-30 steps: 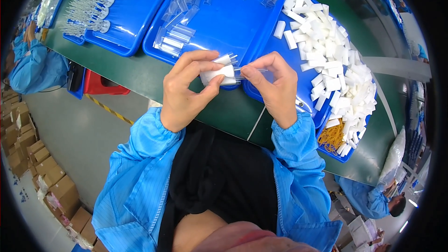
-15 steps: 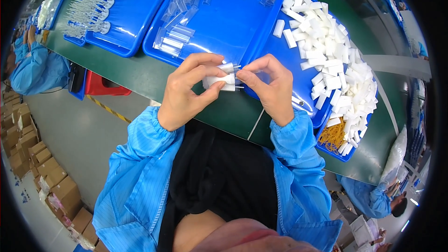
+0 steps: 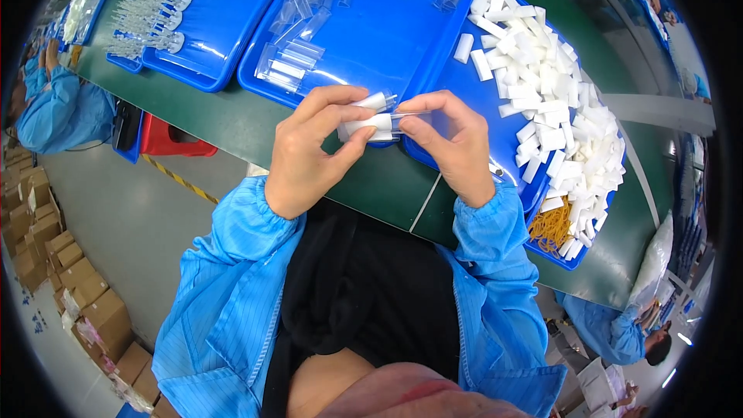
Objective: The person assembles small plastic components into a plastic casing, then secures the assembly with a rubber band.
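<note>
Since the earlier frame, the right hand point(image 3: 460, 143) has been shifted slightly to the right, and a clear piece point(image 3: 414, 114) is now shown more fully, lying almost level between its fingers. That piece is held in a narrow pinch, with the thumb below and the forefinger above, parted only by its thickness. By the left hand point(image 3: 306, 147), a small bundle of white pieces point(image 3: 378, 122) with clear parts is gripped, the fingers curled around it and the thumb pressed from below; how many are held cannot be told. Both hands are brought close together over the near edge of the middle tray point(image 3: 364, 39).

Beyond the fingertips, a broad stretch of blue tray floor is left for moving, with clear tubes point(image 3: 288, 66) lying along its left and far sides. Between the near tray rims and the dark clothing, a strip of green tabletop point(image 3: 371, 193) is seen. At the right, the side tray point(image 3: 457, 93) is crowded by a white heap point(image 3: 553, 116), and yellow bands point(image 3: 551, 228) are gathered toward its near corner.
</note>
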### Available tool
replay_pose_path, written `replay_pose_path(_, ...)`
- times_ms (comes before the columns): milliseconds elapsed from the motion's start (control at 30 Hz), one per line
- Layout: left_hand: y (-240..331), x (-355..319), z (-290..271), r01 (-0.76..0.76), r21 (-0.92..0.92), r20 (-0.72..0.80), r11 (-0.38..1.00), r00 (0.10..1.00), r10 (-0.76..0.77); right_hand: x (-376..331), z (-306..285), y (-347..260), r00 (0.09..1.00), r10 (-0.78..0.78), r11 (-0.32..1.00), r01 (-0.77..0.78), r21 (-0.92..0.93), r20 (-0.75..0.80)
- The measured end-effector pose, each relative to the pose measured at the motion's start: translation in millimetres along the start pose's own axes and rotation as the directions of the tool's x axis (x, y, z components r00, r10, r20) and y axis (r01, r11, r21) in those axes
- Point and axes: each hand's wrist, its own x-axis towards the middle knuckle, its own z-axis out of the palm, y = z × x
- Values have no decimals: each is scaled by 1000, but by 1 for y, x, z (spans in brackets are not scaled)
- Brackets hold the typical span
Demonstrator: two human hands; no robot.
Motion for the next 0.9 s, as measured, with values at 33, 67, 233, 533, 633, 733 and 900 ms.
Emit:
replay_pose_path(33,1,-1,1,-2,0,9,1000,1000,2,-2,4,2,1000,-6,1000,7,25,-12)
replay_pose_path(67,0,-1,1,-2,0,9,1000,1000,2,-4,6,3,1000,-12,999,13,51,-25)
replay_pose_path(233,-6,-1,-4,66,-222,90,973,995,-47,-1,2,-6,998,60,981,-55,187,-24)
replay_pose_path(533,-20,-5,-13,240,-661,236,711,966,-107,-2,-6,-11,994,103,970,-94,224,-29)
replay_pose_path(633,-19,-7,-11,202,-597,241,776,968,-67,-3,2,-8,1000,15,982,-14,187,-8)
replay_pose_path(733,-19,-9,-8,207,-603,221,770,971,-88,-1,1,-6,1000,-14,988,11,156,14)
replay_pose_path(900,-15,-7,-11,407,-685,266,604,912,-313,0,-4,-10,993,93,972,-105,210,69)
